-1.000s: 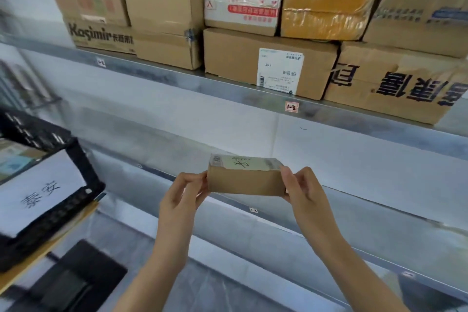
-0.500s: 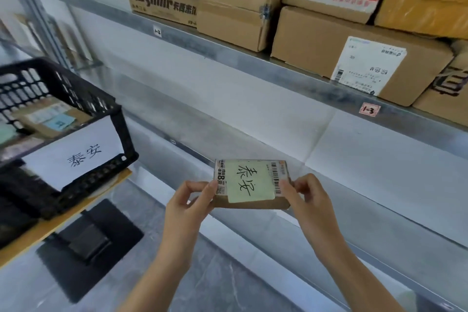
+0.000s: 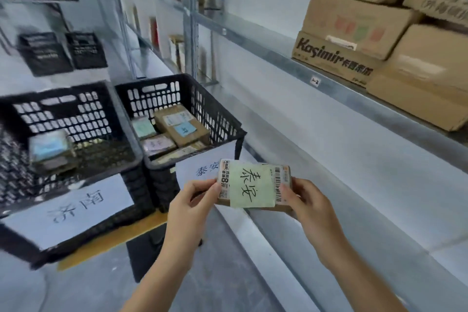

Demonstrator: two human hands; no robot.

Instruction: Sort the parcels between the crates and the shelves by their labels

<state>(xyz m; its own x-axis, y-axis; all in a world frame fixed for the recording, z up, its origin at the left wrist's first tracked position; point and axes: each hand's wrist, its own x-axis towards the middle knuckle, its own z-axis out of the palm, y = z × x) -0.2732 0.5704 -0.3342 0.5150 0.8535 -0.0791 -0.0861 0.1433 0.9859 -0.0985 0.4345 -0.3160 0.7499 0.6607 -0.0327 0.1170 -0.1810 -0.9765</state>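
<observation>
Biggest first: long metal shelf (image 3: 266,50) running high up and to the right of the fingers, loaded with stacked cardboard boxes (image 3: 417,63), one printed "Kosimir" (image 3: 334,56) sitting right at the shelf edge. More racking far off up-left, too blurry to read.

Then two black mesh crates side by side on a yellow board (image 3: 106,243), left of the fingers. Nearer crate (image 3: 217,111) just up-left of the left-hand fingers, holding several small parcels (image 3: 182,126) with coloured notes stuck on top. Farther crate (image 3: 76,119) well off to the left, with one blurry parcel (image 3: 50,147) inside. White paper sign on the front of each: left sign (image 3: 68,208) with two handwritten characters, right sign (image 3: 200,170) partly hidden behind the held parcel, showing what looks like 泰安.

Small brown parcel (image 3: 282,177) up in the air between both hands, not in a crate or on the shelf, label side facing the camera. Printed shipping label with barcode on it, plus a pale green sticky note (image 3: 250,187) over the middle, handwritten 泰安.

Left hand (image 3: 192,205) pinching the parcel's left edge, thumb on top, other fingers tucked behind. Right hand (image 3: 309,208) gripping the right edge the same way, thumb (image 3: 286,192) pressed on the barcode.
</observation>
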